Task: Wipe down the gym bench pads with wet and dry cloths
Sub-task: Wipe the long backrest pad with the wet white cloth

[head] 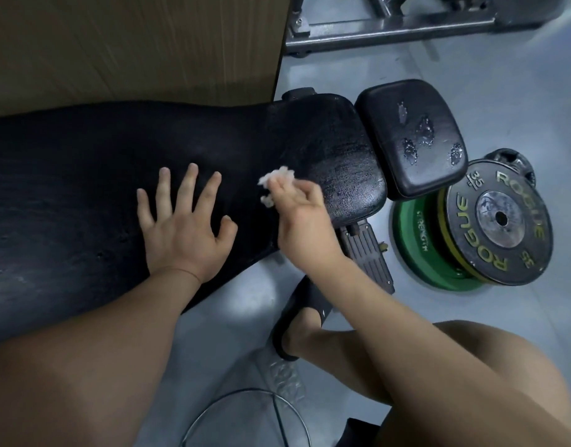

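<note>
**While the left braces, the right wipes toward the small pad**

With the left hand (184, 230) flat on the long pad (84, 175), fingers spread, the right hand (300, 221) forms the working grip, pinched on a crumpled white cloth (277, 177) over the pad's narrow end. The pad is black cracked vinyl, and its long axis runs 9 to 3 o'clock. The small pad (416, 137) is rounded, with torn patches. It lies at 2 o'clock from the grip, nearer the right hand, and is probably next.
</note>
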Demonstrator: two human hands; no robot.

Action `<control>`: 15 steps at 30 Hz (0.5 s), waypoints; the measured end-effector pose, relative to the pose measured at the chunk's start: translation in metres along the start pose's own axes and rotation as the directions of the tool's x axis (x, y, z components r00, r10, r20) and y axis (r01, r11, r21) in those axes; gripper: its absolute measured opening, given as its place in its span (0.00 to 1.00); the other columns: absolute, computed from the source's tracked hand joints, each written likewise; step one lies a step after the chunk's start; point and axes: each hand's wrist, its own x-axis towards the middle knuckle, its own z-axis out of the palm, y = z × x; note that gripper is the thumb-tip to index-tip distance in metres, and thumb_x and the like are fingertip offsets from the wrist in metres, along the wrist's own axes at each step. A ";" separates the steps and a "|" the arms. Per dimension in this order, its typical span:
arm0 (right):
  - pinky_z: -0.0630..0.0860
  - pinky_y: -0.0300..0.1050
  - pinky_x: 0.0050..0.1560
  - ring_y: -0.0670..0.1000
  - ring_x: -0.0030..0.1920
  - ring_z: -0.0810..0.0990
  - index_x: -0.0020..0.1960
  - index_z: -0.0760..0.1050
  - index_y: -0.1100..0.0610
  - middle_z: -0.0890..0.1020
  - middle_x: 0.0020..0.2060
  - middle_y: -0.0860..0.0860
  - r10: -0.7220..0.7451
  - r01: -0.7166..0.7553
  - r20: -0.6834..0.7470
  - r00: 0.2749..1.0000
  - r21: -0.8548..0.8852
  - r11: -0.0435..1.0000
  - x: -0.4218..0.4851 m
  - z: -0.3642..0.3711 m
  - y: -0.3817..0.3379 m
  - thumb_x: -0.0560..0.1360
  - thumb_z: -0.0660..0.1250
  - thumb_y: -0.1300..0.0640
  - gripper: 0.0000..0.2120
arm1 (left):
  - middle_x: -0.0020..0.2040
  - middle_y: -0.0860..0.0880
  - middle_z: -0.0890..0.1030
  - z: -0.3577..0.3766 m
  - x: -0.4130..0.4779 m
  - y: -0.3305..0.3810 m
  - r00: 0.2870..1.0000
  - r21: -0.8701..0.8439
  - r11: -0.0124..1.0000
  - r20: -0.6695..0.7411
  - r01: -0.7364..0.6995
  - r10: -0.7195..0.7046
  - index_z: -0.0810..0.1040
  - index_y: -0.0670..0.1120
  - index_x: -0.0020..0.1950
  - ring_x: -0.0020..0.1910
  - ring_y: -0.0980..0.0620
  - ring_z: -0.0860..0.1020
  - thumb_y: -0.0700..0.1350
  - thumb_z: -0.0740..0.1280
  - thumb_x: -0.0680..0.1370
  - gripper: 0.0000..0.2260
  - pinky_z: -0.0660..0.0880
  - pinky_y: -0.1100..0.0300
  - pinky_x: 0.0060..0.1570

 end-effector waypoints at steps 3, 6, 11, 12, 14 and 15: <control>0.74 0.54 0.61 0.62 0.57 0.76 0.72 0.74 0.55 0.82 0.64 0.50 -0.068 0.076 0.044 0.997 -0.228 0.971 0.013 -0.011 0.033 0.72 0.55 0.64 0.29 | 0.82 0.52 0.55 0.002 0.000 0.000 1.000 0.011 1.000 0.004 0.001 -0.001 0.58 0.60 0.80 0.82 0.43 0.46 0.60 0.57 0.78 0.30 0.46 0.35 0.77; 0.67 0.52 0.54 0.63 0.57 0.74 0.70 0.73 0.52 0.83 0.56 0.52 0.231 -0.222 -0.020 0.973 -0.378 0.899 0.048 -0.028 0.069 0.70 0.55 0.63 0.29 | 0.83 0.53 0.54 0.003 0.000 -0.001 1.000 0.019 1.000 0.003 -0.003 0.003 0.57 0.60 0.80 0.82 0.43 0.46 0.61 0.56 0.78 0.30 0.46 0.35 0.77; 0.72 0.52 0.54 0.60 0.53 0.74 0.67 0.75 0.50 0.80 0.63 0.48 0.174 -0.159 0.036 0.984 -0.252 0.954 0.062 -0.002 0.029 0.66 0.45 0.61 0.35 | 0.82 0.53 0.55 0.003 0.000 -0.001 1.000 0.021 1.000 -0.006 -0.003 0.003 0.57 0.60 0.80 0.82 0.43 0.47 0.61 0.55 0.77 0.30 0.47 0.35 0.77; 0.74 0.53 0.53 0.59 0.52 0.74 0.67 0.75 0.51 0.80 0.63 0.47 0.062 -0.040 0.087 0.994 -0.237 0.971 0.053 0.004 0.021 0.67 0.48 0.63 0.32 | 0.82 0.53 0.55 0.003 0.000 -0.001 1.000 0.021 1.000 -0.008 -0.002 0.002 0.58 0.60 0.80 0.82 0.43 0.47 0.61 0.55 0.77 0.31 0.47 0.35 0.77; 0.76 0.53 0.56 0.60 0.53 0.76 0.68 0.77 0.55 0.81 0.65 0.49 -0.135 0.161 0.156 0.978 -0.171 0.972 0.048 0.000 0.025 0.68 0.57 0.68 0.30 | 0.82 0.52 0.55 0.003 0.000 -0.001 1.000 0.021 1.000 -0.007 -0.003 0.003 0.58 0.60 0.80 0.82 0.43 0.47 0.61 0.55 0.77 0.31 0.47 0.35 0.77; 0.75 0.52 0.58 0.61 0.54 0.77 0.68 0.78 0.55 0.80 0.66 0.50 -0.167 0.190 0.143 0.976 -0.162 0.968 0.056 -0.005 0.037 0.68 0.58 0.69 0.30 | 0.82 0.52 0.55 0.003 0.000 -0.001 1.000 0.019 1.000 -0.005 -0.005 0.006 0.58 0.60 0.80 0.82 0.43 0.47 0.61 0.55 0.77 0.30 0.47 0.35 0.77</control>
